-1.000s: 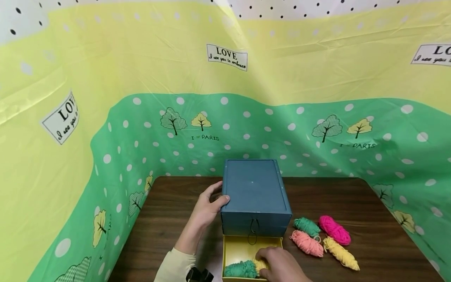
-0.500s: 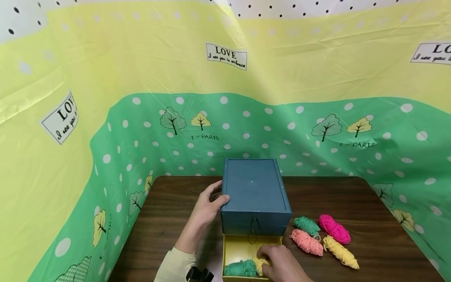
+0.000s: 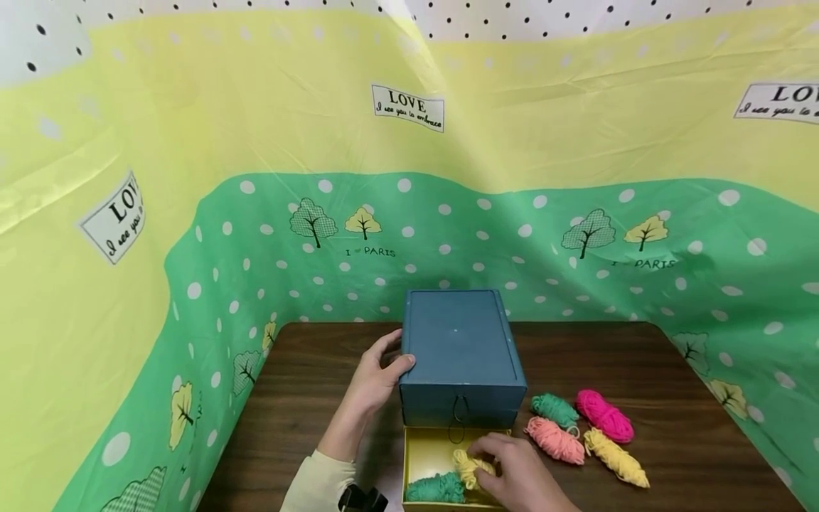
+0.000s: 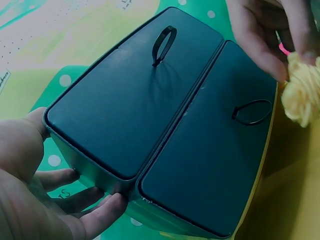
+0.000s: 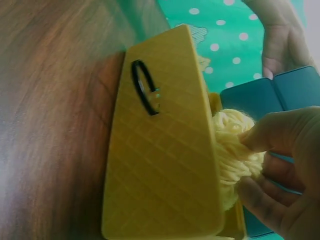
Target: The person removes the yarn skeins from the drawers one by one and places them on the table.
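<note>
My left hand [image 3: 377, 373] steadies the left side of a blue drawer box [image 3: 457, 338], thumb at its top edge and fingers along the side wall. Below the box's upper front, a yellow drawer [image 3: 429, 444] is pulled out toward me. Inside it, my right hand [image 3: 521, 473] pinches a small skein of yellow yarn [image 5: 232, 150] between thumb and fingers. A skein of green yarn [image 3: 437, 488] lies beside it at the drawer's front left. In the right wrist view the drawer's yellow front panel [image 5: 165, 165] shows a black loop handle [image 5: 144, 87].
On the dark wooden table [image 3: 307, 398], to the right of the box, lie a green skein [image 3: 554, 409], a salmon skein [image 3: 555, 440], a magenta skein [image 3: 604, 415] and a yellow skein [image 3: 616, 457]. A patterned curtain [image 3: 409, 270] hangs behind the table.
My right hand and the yellow yarn have shifted slightly away from the drawer's front; more of the skein now shows. The left hand keeps its place on the box.
</note>
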`<state>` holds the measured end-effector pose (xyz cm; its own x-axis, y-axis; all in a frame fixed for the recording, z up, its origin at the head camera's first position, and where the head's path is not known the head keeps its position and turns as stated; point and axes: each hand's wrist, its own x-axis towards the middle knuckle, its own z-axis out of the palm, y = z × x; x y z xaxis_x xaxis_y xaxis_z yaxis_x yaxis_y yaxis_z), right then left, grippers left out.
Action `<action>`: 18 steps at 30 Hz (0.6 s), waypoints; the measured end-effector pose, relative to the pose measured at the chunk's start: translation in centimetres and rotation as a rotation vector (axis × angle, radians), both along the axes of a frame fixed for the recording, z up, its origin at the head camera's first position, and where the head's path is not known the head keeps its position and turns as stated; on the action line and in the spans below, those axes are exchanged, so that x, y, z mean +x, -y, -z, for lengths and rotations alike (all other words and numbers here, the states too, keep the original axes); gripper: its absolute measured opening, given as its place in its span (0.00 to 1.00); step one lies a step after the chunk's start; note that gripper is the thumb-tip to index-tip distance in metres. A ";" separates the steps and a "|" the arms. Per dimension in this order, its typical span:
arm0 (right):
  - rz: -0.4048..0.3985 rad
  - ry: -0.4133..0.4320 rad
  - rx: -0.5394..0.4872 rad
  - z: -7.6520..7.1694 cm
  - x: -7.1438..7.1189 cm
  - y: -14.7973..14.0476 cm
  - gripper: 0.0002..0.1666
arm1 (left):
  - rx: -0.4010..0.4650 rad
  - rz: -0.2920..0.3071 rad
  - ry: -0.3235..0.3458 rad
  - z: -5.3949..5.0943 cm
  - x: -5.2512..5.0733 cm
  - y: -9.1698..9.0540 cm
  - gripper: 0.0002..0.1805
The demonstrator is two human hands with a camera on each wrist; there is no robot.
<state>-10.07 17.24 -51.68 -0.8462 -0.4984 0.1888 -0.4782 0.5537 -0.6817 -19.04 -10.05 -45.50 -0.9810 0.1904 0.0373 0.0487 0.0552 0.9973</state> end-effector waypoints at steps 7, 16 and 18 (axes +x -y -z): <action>0.052 -0.042 -0.026 -1.4 0.8 -0.4 0.10 | 0.003 -0.001 0.002 0.2 0.0 -0.2 0.33; 0.127 -0.191 -0.091 -2.5 1.8 -1.6 0.14 | 0.008 -0.004 -0.001 0.0 0.0 -0.2 0.33; 0.155 -0.218 -0.093 -2.6 1.9 -2.0 0.16 | 0.010 -0.005 -0.001 -0.1 0.0 -0.2 0.33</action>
